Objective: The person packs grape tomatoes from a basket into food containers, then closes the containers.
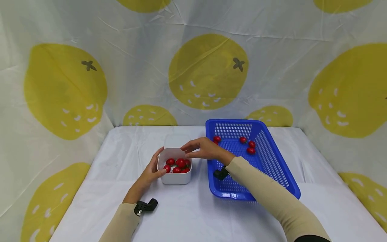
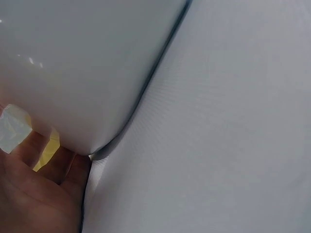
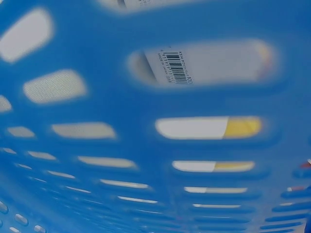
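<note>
In the head view, a small white box (image 1: 176,178) stands left of the blue basket (image 1: 213,188). Several cherry tomatoes (image 1: 180,163) lie inside it. My left hand (image 1: 149,172) holds the box by its left side, thumb at the front rim. The left wrist view has those fingers (image 2: 65,172) against the box wall (image 2: 82,73). My right hand (image 1: 204,149) reaches over the box's right rim with fairly straight fingers, and no tomato shows between them. Slots in the basket wall (image 3: 146,107) fill the right wrist view, with a barcode visible through one.
Several more cherry tomatoes (image 1: 251,150) lie in the far part of the basket. Behind the box is a clear, flat lid-like piece (image 1: 176,138). White cloth (image 1: 181,215) covers the table, and a lemon-print curtain (image 1: 145,67) hangs behind.
</note>
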`<state>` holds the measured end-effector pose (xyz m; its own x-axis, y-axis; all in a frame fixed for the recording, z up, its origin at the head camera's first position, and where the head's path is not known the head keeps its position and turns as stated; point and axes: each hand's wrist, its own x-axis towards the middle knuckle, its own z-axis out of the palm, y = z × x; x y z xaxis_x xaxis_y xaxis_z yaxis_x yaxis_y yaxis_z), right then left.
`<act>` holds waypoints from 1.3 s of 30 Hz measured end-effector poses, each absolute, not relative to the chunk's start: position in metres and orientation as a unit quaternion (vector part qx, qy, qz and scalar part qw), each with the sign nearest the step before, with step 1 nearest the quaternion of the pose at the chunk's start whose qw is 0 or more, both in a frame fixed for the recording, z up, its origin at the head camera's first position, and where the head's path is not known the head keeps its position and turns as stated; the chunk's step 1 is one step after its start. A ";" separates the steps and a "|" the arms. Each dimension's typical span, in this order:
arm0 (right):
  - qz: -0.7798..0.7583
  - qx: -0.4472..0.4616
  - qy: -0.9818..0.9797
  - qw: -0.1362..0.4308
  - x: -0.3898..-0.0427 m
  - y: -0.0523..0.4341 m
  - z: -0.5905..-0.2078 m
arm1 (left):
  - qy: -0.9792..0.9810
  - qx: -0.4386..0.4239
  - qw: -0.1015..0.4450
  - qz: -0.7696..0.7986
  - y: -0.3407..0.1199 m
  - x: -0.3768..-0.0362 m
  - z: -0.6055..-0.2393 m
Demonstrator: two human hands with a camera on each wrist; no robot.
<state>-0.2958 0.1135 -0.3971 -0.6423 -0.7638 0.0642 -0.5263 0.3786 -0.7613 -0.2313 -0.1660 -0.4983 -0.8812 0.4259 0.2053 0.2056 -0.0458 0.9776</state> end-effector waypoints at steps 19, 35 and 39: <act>-0.479 -0.340 0.799 0.128 -0.297 0.119 -0.391 | 0.680 0.228 0.082 0.692 -0.166 -0.233 -0.499; -0.527 -0.180 0.829 0.044 -0.330 0.186 -0.389 | 0.690 0.225 0.079 0.683 -0.163 -0.232 -0.500; -0.522 -0.164 0.837 0.034 -0.338 0.199 -0.395 | 0.691 0.226 0.080 0.682 -0.164 -0.230 -0.500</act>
